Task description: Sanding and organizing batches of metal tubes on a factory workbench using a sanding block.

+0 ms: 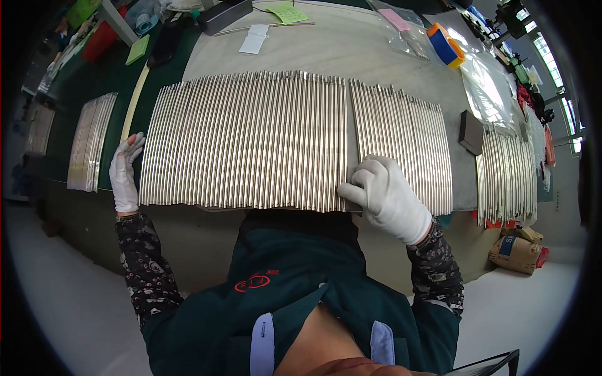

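Observation:
A wide row of shiny metal rods [244, 144] lies side by side on the table in front of me. To its right, past a narrow gap, is a smaller row of similar rods [407, 138]. My left hand [126, 172], in a white glove with some fingertips bare, rests along the left edge of the wide row, fingers stretched out. My right hand [385, 197], also gloved in white, is over the gap, its fingers curled. Its thumb side touches the near right end of the wide row. Whatever lies inside those curled fingers is hidden.
Further bundles stand apart: wrapped rods [92, 143] at left and loose rods [506, 175] at right, beside a dark block [471, 133]. Tape rolls [446, 46], plastic bags [489, 88], paper notes [254, 39] and a dark box [224, 15] lie toward the back.

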The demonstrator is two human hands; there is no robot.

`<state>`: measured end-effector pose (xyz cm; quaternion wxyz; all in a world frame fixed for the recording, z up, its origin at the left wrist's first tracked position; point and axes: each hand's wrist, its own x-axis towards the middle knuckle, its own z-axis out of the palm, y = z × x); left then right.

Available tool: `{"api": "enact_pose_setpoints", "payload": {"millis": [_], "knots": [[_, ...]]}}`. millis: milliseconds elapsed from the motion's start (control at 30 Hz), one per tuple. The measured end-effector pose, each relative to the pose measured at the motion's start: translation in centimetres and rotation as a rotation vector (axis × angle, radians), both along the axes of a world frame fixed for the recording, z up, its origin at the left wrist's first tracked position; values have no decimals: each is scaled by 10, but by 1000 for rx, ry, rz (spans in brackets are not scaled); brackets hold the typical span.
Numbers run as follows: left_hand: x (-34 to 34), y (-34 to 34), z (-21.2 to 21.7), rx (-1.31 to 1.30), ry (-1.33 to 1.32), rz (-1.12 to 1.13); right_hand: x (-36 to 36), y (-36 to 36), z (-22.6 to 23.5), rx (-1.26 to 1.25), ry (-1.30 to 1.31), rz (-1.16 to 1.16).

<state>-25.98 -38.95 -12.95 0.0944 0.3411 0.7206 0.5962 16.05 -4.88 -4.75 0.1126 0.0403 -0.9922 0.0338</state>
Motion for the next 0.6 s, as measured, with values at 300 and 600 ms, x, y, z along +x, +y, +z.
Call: {"api": "enact_pose_setpoints", "payload": {"millis": [300,600], "knots": [[4,2,2,18,-10,-8,-11,-5,-2,-119,-14,6],[6,2,3,37,-32,-5,-22,-9,2,-83,22,45]]}}
